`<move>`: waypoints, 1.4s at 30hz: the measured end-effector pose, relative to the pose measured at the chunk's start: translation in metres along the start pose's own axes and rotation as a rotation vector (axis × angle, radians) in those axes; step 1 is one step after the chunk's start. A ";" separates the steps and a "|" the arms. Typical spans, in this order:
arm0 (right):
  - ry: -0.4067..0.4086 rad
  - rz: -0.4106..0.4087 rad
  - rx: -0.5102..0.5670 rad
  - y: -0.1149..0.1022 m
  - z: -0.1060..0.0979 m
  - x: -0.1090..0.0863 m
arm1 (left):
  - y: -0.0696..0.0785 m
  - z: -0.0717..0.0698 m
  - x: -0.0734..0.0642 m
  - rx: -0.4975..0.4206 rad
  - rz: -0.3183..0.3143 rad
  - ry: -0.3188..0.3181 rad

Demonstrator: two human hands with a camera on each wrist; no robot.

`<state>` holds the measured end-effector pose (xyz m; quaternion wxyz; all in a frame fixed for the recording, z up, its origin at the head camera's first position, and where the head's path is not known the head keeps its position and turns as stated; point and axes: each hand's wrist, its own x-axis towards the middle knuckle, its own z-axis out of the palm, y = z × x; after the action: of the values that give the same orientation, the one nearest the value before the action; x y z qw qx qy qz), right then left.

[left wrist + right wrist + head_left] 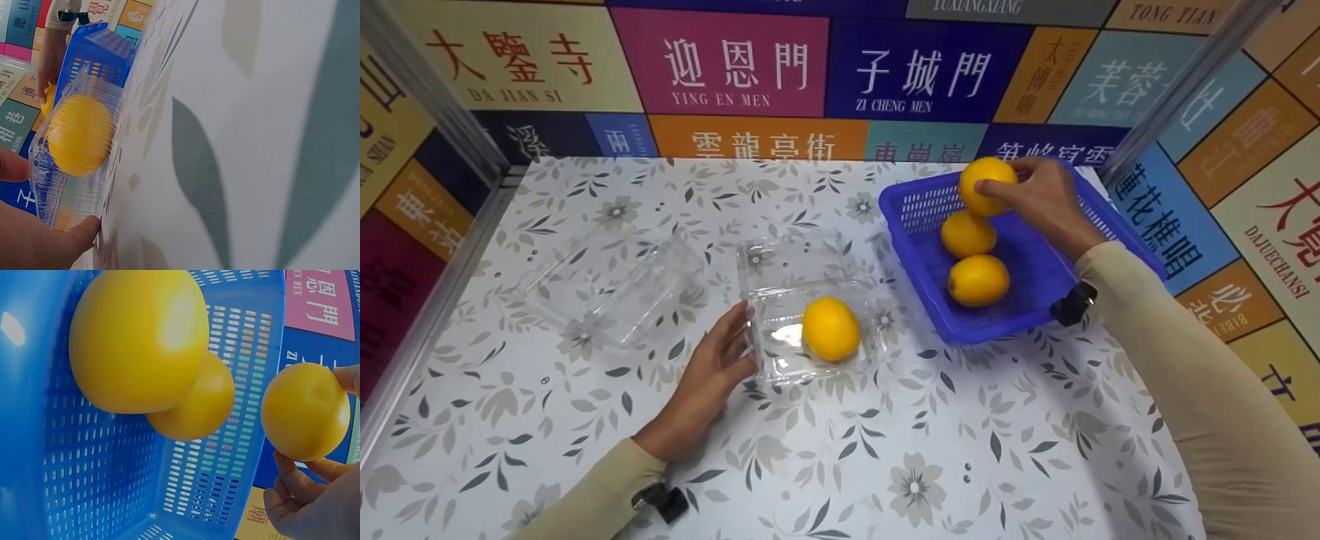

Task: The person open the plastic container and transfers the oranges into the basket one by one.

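My right hand [1046, 199] pinches a yellow-orange orange [987, 187] between thumb and fingers, lifted above the far part of a blue plastic basket [919, 289]. In the right wrist view, the held orange [305, 412] is beside the basket wall. Two more oranges lie in the basket, the nearer orange [979, 280] and the farther orange [960, 234]. My left hand [709, 382] rests at the left side of an opened clear plastic box [776, 364], thumb and fingers spread along its edge. Inside that box sits one orange [831, 328], at the right.
A second clear plastic box [615, 289] lies on the left of the table, its outline faint. The floral tablecloth [915, 427] covers the table. Printed panels [727, 64] stand behind and at both sides, close to the basket's far right edge.
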<state>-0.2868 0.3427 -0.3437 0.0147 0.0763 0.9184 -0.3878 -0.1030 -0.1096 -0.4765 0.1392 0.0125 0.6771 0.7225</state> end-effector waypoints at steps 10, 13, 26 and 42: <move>-0.040 0.042 -0.065 0.005 -0.009 0.007 | 0.000 -0.001 -0.001 0.000 -0.014 0.007; -0.056 0.053 -0.084 0.007 -0.011 0.010 | 0.000 0.000 -0.001 -0.001 -0.011 0.007; -0.077 -0.002 -0.208 0.025 -0.020 0.021 | 0.000 0.000 0.001 -0.011 0.017 -0.002; -0.159 -0.032 -0.361 0.038 -0.034 0.026 | -0.001 -0.001 -0.001 -0.018 0.029 0.001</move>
<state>-0.3056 0.3965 -0.3494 0.0945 0.0271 0.9701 -0.2218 -0.1024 -0.1103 -0.4774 0.1282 0.0206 0.6705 0.7305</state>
